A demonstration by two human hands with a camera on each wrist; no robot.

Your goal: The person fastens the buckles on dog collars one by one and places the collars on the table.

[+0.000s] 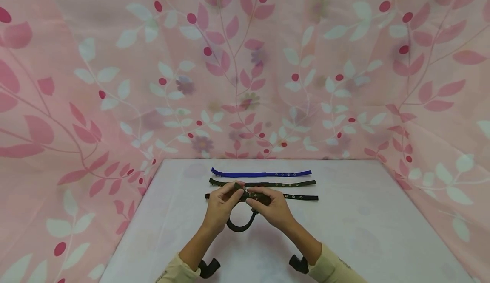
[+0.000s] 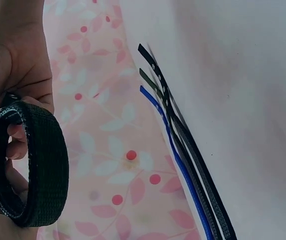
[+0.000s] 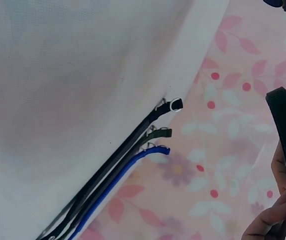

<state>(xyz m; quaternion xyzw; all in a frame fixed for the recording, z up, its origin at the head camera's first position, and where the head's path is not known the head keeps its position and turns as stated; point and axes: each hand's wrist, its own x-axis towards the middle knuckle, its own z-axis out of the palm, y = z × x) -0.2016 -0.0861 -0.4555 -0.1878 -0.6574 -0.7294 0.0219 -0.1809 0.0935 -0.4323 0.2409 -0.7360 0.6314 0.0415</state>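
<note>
My left hand (image 1: 220,206) and right hand (image 1: 276,209) meet near the middle of the table, both pinching a dark green collar (image 1: 239,230) between thumb and fingers. Its strap is bent round into a loop that hangs below the hands. Seen from the left wrist, the woven green band (image 2: 50,165) curves round in front of the fingers. On the right wrist view the strap (image 3: 284,117) shows a metal ring and an eyelet beside the right fingers. The joined part of the strap is mostly hidden by the fingers.
Three collars lie side by side beyond the hands: a blue one (image 1: 245,174), a dark green one (image 1: 302,184) and a black one (image 1: 306,197), with eyelets towards the right. They rest on a white table (image 1: 344,232) edged by a pink floral cloth (image 1: 237,83).
</note>
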